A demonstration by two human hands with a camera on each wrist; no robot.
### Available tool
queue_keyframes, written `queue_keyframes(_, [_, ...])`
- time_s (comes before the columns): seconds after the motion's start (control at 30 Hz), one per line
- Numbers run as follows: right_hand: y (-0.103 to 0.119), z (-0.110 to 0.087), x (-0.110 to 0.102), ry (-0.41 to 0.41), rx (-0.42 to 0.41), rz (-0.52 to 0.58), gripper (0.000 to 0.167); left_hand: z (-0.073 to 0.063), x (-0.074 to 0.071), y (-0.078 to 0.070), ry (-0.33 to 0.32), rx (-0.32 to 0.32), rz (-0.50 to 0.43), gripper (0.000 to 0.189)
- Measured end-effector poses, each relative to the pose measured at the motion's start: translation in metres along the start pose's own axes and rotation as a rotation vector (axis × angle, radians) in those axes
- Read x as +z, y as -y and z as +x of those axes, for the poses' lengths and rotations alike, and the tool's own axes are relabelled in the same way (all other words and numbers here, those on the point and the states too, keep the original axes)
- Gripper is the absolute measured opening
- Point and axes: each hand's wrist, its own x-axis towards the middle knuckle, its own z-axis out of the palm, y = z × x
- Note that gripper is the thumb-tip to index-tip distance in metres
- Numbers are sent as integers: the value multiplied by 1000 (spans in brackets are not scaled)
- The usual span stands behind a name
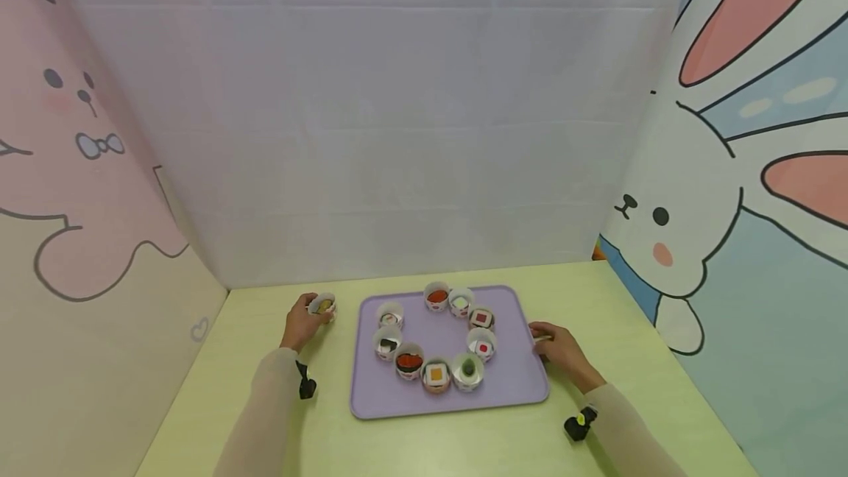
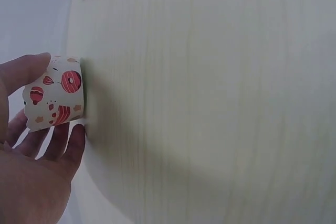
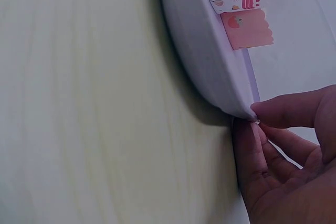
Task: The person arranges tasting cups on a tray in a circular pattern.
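My left hand (image 1: 302, 324) grips a paper baking cup (image 2: 59, 95) printed with red sweets, left of the tray. Something yellowish sits inside that cup, seen from above in the head view. The thumb lies on one side of it and the fingers on the other. At the right end of the lilac tray (image 1: 520, 377), my right hand (image 1: 562, 352) pinches the rim between thumb and fingers. Arranged in an open ring on the tray are several more paper cups, among them one with a green piece (image 1: 468, 368) and one with an orange-red topping (image 1: 408, 364).
A pale wood-grain table (image 1: 324, 440) lies under everything. White sheeting (image 1: 411, 131) rises behind it, with a rabbit-printed panel (image 1: 702, 241) to the right and a pink cartoon panel (image 1: 86, 241) to the left. Black wrist cameras (image 1: 308, 383) sit on both wrists.
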Motion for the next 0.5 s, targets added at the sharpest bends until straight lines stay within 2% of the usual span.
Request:
queue_keyframes(0.27, [-3,2,0,-4,-1,-3,54,-5,-8,-6,-13,26,3,65])
queue_keyframes(0.5, [-3,3,1,-7,-6,-4,54,-11,-19,-30,14,78,8,69])
